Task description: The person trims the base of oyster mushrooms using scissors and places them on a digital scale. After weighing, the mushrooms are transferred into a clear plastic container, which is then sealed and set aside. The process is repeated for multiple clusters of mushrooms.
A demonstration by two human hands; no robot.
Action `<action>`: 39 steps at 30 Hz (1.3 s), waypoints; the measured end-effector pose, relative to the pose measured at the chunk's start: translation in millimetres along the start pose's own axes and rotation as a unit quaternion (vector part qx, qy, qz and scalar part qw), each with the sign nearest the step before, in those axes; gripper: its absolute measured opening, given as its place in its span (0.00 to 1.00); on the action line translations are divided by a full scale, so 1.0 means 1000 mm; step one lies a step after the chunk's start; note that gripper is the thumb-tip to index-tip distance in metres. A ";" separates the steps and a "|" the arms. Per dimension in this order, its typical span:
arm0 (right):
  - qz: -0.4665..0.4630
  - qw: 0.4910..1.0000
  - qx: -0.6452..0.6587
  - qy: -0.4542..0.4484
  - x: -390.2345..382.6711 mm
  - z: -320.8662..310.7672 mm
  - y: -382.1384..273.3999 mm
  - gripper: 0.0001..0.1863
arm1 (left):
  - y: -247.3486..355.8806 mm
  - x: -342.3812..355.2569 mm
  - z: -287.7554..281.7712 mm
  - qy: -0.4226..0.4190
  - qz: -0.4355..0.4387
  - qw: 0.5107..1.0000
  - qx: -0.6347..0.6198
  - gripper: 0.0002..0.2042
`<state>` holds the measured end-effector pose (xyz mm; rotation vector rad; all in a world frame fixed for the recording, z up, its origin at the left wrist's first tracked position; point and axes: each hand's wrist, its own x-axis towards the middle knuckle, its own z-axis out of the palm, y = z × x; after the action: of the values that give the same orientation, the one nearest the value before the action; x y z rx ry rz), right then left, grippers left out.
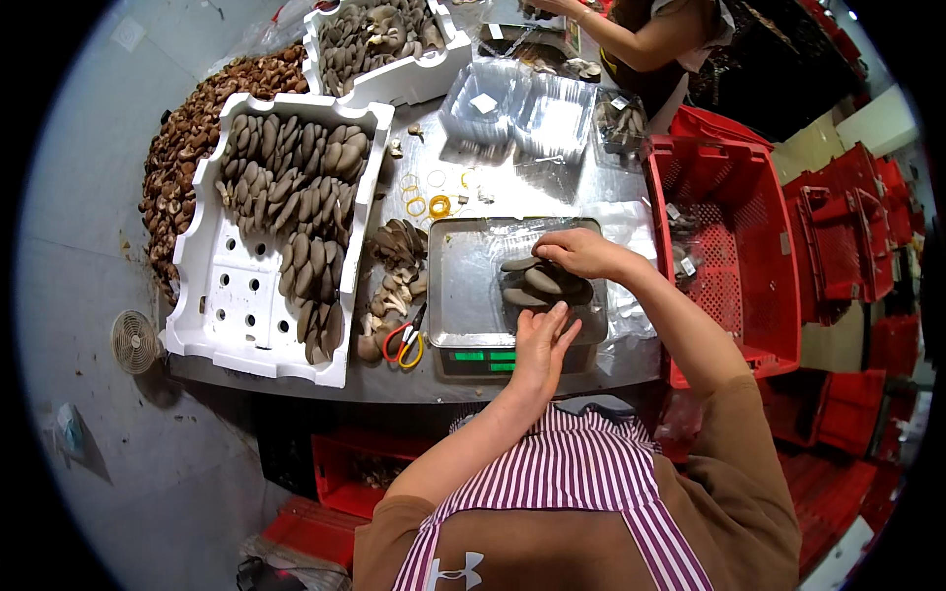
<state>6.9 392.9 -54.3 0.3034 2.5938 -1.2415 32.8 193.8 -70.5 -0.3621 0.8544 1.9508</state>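
Note:
A clump of grey-brown oyster mushrooms (544,284) lies in a clear plastic tray on the steel plate of a weighing scale (463,286). My right hand (583,253) reaches over from the right, its fingers curled together on the clump's far edge. At the near edge, my left hand (542,347) has its fingers spread, the tips close against the mushrooms and tray; it grips nothing. The tray's rim is mostly hidden by mushrooms and hands. Green digits glow on the scale's display (483,361).
Left stands a white foam crate (212,325) of oyster mushrooms; loose mushrooms (396,246) and scissors (404,345) lie between. Clear tray stacks (493,108) and yellow tape rolls (439,206) are beyond. A red crate (729,256) is right. Another person's arm (616,39) works opposite.

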 end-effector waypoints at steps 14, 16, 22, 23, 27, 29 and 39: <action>-0.074 0.952 0.077 0.288 -0.056 0.009 -0.017 0.08 | 0.031 -0.039 -0.024 -0.048 -0.030 0.998 0.033 0.28; -0.058 0.950 0.103 0.290 -0.063 0.008 -0.022 0.08 | 0.040 -0.053 -0.041 -0.043 -0.026 0.997 0.066 0.22; -0.075 0.951 0.191 0.231 -0.040 0.012 -0.065 0.10 | 0.062 -0.079 -0.123 0.100 0.069 0.987 0.107 0.11; -0.084 0.958 0.187 0.202 -0.029 0.010 -0.079 0.10 | 0.067 -0.078 -0.131 0.115 0.082 0.986 0.090 0.10; -0.100 0.966 0.206 0.119 0.039 0.029 -0.109 0.12 | 0.099 -0.052 -0.154 0.130 0.149 0.976 0.090 0.11; -0.090 0.976 0.170 0.101 0.080 0.043 -0.117 0.15 | 0.118 -0.023 -0.164 0.140 0.170 0.970 0.099 0.14; 0.097 0.991 -0.076 0.048 0.288 0.121 -0.052 0.21 | 0.170 0.136 -0.183 0.205 0.222 0.904 0.301 0.32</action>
<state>-265.0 288.4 -178.7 0.5829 2.6458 -0.9793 -199.1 101.9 -207.1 -0.2150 1.8915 1.9039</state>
